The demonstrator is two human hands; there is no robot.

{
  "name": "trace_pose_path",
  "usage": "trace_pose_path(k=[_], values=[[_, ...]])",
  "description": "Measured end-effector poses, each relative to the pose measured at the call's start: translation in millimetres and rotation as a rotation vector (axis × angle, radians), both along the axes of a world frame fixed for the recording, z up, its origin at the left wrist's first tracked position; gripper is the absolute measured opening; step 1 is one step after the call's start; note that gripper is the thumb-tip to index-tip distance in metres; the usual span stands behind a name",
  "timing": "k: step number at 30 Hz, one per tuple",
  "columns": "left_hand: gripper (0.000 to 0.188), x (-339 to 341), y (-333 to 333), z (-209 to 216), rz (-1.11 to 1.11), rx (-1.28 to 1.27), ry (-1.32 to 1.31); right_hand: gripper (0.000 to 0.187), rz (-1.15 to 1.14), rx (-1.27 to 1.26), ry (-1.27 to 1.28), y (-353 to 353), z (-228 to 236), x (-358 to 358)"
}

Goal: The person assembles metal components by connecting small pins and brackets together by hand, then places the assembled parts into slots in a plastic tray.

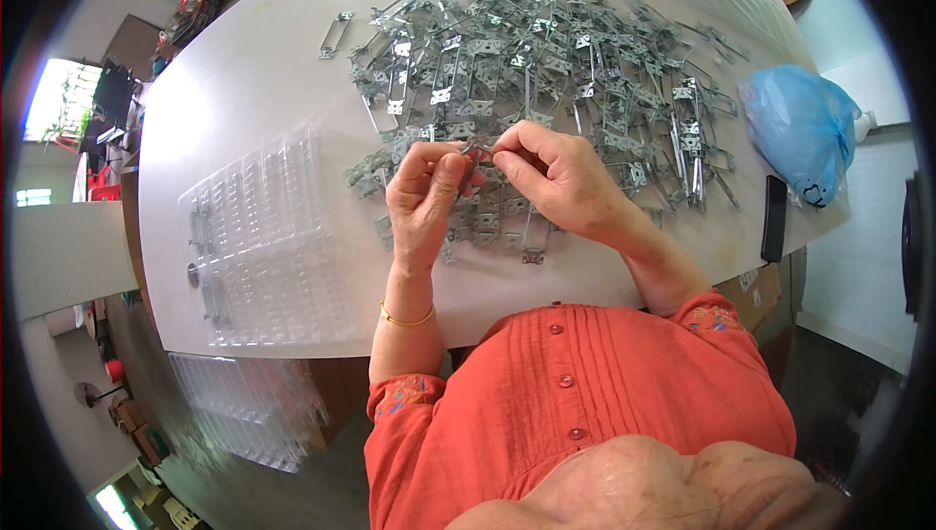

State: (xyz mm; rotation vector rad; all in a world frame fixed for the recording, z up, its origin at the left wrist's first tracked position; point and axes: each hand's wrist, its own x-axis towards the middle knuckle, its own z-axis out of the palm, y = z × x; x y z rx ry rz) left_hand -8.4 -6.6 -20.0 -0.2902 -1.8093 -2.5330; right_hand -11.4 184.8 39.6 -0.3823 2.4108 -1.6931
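Observation:
My left hand [421, 200] and my right hand [564, 177] meet over the front of a heap of metal brackets [546, 52]. Between my pinched fingertips is a small grey metal piece [477, 151], gripped from both sides; its full shape is hidden. Something pinkish-red [472, 179] shows just below it, too small to make out. The heaped brackets are slim silvery frames with perforated end plates, tangled together. One loose bracket [336, 35] lies apart at the heap's far left.
Clear plastic trays [268, 237] with rows of pockets lie on the white table [244, 81] to the left; a few metal parts sit along their left side. More clear trays [249, 408] are stacked below the edge. On the right are a blue plastic bag [799, 130] and a black phone [773, 219].

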Motion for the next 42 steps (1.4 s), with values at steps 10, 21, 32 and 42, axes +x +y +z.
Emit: trace_pose_path(k=[10, 21, 32, 42], values=[[0.008, -2, -8, -16, -0.088, -0.255, 0.242, 0.019, 0.005, -0.227, -0.332, 0, -1, -1], [0.013, -5, -8, -4, -0.019, 0.246, 0.071, 0.018, 0.066, -0.240, -0.344, 4, -4, -6], [0.029, -8, -8, -5, 0.016, 0.525, 0.107, 0.019, 0.234, -0.537, -0.549, -18, -41, -7], [0.036, -8, -6, 3, -0.041, 0.329, 0.164, 0.009, -0.012, -0.629, -0.235, -1, -42, -13]])
